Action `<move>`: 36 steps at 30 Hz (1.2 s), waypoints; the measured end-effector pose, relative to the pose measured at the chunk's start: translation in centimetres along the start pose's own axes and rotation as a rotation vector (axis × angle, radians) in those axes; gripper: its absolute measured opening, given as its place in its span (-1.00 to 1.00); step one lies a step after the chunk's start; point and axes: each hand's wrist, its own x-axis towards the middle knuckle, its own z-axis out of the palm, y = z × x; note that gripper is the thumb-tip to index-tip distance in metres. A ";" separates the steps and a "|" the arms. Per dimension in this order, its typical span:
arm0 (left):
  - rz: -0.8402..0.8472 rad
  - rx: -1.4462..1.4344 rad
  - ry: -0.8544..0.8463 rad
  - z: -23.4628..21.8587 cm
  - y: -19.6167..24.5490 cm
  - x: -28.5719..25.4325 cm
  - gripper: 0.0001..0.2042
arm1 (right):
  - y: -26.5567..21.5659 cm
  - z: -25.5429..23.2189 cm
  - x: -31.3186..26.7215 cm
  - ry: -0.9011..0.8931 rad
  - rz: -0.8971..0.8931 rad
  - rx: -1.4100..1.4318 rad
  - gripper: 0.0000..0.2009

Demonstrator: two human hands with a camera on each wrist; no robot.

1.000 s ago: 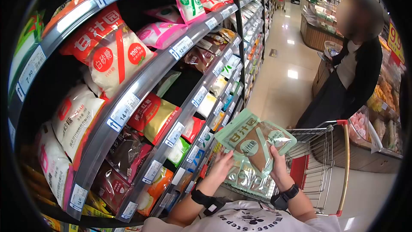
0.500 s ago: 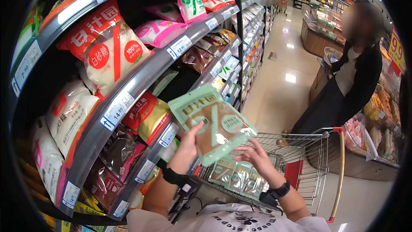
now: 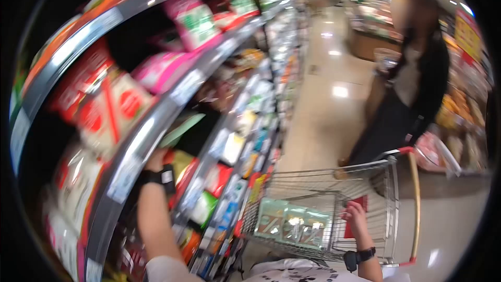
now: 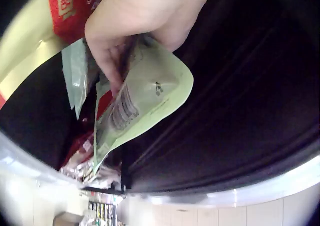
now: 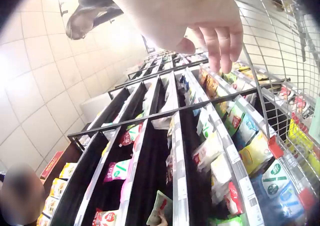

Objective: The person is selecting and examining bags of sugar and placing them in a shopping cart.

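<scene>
My left hand (image 4: 145,16) reaches into the shelf and grips a pale green pouch of brown sugar (image 4: 150,88) near its upper edge; a barcode shows on the pouch's back. From the head view the shelf partly hides this hand, and the pouch (image 3: 182,130) sticks out past it. A second greenish pouch (image 4: 75,76) stands close behind the fingers. My right hand (image 3: 356,218) hangs over the shopping cart (image 3: 389,203), its fingers loosely bent with nothing in them. Several green pouches (image 3: 295,224) lie in the cart basket.
Shelves run along my left, packed with sugar bags (image 3: 115,109), their price rail (image 3: 141,141) in front. A gold and red bag (image 3: 182,167) sits beside my left hand. Across the cart a person in dark clothes (image 3: 391,120) stands by a produce display. The aisle floor (image 3: 308,104) stretches ahead.
My left hand has left the space over the cart and gone left into the shelf; the pouch held there is gone from that spot. The right hand has moved right, apart from the left.
</scene>
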 end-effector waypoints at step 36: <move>-0.104 -0.054 -0.398 1.8 3.6 5.3 -0.23 | 2.0 3.9 0.6 -0.130 0.132 -0.246 -0.81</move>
